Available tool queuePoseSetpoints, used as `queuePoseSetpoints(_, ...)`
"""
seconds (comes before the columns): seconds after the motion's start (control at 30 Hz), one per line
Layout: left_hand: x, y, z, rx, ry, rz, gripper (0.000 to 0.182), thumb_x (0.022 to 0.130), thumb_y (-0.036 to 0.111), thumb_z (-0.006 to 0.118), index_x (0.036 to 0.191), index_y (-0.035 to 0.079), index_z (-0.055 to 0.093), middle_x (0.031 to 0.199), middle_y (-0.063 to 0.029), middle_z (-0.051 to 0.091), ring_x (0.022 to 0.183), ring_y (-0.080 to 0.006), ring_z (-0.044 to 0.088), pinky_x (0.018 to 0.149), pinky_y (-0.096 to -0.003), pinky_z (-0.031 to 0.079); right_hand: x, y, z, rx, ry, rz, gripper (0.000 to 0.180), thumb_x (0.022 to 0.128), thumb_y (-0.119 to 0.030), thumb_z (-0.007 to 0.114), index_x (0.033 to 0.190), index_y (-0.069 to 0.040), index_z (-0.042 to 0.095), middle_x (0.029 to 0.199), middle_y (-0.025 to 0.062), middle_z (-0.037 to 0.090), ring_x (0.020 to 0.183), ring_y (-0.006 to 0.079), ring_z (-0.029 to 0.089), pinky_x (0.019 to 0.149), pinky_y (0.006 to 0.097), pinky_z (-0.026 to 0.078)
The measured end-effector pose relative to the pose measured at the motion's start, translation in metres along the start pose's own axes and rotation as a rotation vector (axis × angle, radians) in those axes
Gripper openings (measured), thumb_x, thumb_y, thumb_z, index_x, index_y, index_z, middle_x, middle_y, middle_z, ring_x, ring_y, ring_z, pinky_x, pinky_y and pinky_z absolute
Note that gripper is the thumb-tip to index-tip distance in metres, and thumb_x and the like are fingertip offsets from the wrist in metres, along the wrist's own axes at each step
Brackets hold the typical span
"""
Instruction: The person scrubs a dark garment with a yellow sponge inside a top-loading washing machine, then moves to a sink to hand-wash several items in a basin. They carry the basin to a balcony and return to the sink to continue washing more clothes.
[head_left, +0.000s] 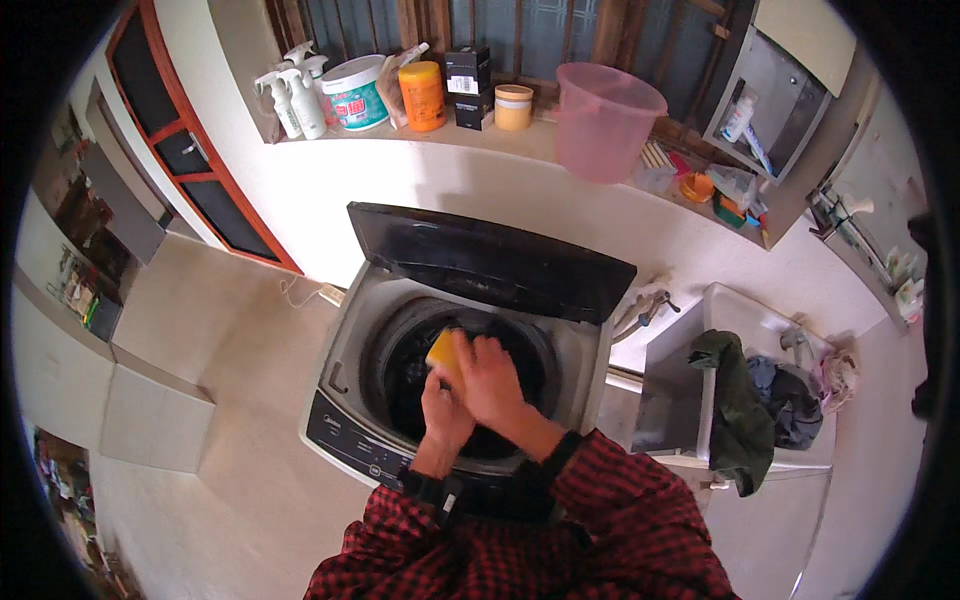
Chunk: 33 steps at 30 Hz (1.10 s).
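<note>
Both of my hands are close together above the drum (390, 375) of a top-loading Midea washing machine (345, 442). A yellow object (442, 351), blurred and perhaps a sponge or a bar of soap, is held between them. My left hand (444, 409) grips it from below and the left. Over its right side lies my right hand (491, 379), partly hiding it. The machine's black lid (487, 259) stands raised at the back. Dark contents that I cannot make out are in the drum.
To the right, a white sink (709, 382) holds dark clothes (795, 409), with a green garment (739, 420) over its edge. Wall taps (645, 311) are beside the lid. On the ledge behind are spray bottles (300, 97), tubs (422, 97) and a pink bucket (607, 124).
</note>
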<state>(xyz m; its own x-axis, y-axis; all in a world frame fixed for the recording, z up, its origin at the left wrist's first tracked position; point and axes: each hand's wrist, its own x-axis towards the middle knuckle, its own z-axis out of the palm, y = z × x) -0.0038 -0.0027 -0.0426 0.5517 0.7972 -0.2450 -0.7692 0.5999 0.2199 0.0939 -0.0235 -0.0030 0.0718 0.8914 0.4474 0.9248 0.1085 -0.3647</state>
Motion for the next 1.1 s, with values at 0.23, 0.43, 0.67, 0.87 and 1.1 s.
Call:
queuePoseSetpoints(0.23, -0.001, 0.025, 0.021, 0.257, -0.063, 0.055, 0.034, 0.094, 0.031, 0.037, 0.113, 0.007, 0.052, 0.111, -0.0071, 0.057, 0.099, -0.0224, 0.056, 0.093, -0.0338, 0.040, 0.004, -0.011, -0.013, 0.067, -0.008, 0.058, 0.058, 0.085, -0.042, 0.055, 0.127, -0.004, 0.043, 0.090, 0.0174, 0.058, 0.080, 0.0328, 0.060, 0.064, 0.0405, 0.050)
queuePoseSetpoints(0.43, -0.019, 0.040, 0.076, 0.196, -0.075, -0.083, 0.046, 0.094, 0.036, 0.033, 0.123, 0.004, 0.049, 0.125, -0.0105, 0.052, 0.117, -0.0260, 0.046, 0.103, -0.0400, 0.030, 0.007, 0.022, -0.016, 0.186, -0.196, 0.159, 0.054, 0.088, -0.042, 0.053, 0.127, -0.006, 0.040, 0.090, 0.0152, 0.060, 0.073, 0.0290, 0.063, 0.062, 0.0367, 0.052)
queuePoseSetpoints(0.67, -0.043, 0.058, 0.169, 0.238, -0.172, 0.065, 0.058, 0.096, 0.043, 0.032, 0.136, 0.002, 0.036, 0.142, -0.0158, 0.035, 0.134, -0.0320, 0.028, 0.112, -0.0457, 0.013, -0.049, 0.086, -0.030, 1.867, -0.077, 0.693, 0.043, 0.077, -0.011, 0.064, 0.117, -0.009, 0.048, 0.089, 0.0058, 0.059, 0.087, 0.0212, 0.059, 0.076, 0.0374, 0.050)
queuePoseSetpoints(0.87, -0.056, 0.067, 0.229, 0.298, -0.155, 0.270, 0.064, 0.095, 0.045, 0.034, 0.137, -0.003, 0.031, 0.146, -0.0183, 0.027, 0.135, -0.0321, 0.024, 0.113, -0.0455, 0.009, -0.088, 0.063, 0.007, 2.627, -0.264, 1.448, 0.020, 0.075, -0.009, 0.063, 0.089, -0.008, 0.049, 0.098, 0.0121, 0.053, 0.097, 0.0249, 0.056, 0.075, 0.0400, 0.048)
queuePoseSetpoints(1.1, -0.069, 0.086, 0.217, 0.294, -0.189, 0.220, 0.060, 0.096, 0.041, 0.037, 0.135, -0.004, 0.033, 0.142, -0.0208, 0.033, 0.134, -0.0323, 0.027, 0.112, -0.0442, 0.015, -0.041, 0.050, 0.050, 2.756, 0.305, 1.405, 0.028, 0.075, -0.014, 0.072, 0.085, -0.009, 0.047, 0.095, 0.0125, 0.053, 0.096, 0.0304, 0.055, 0.067, 0.0364, 0.049)
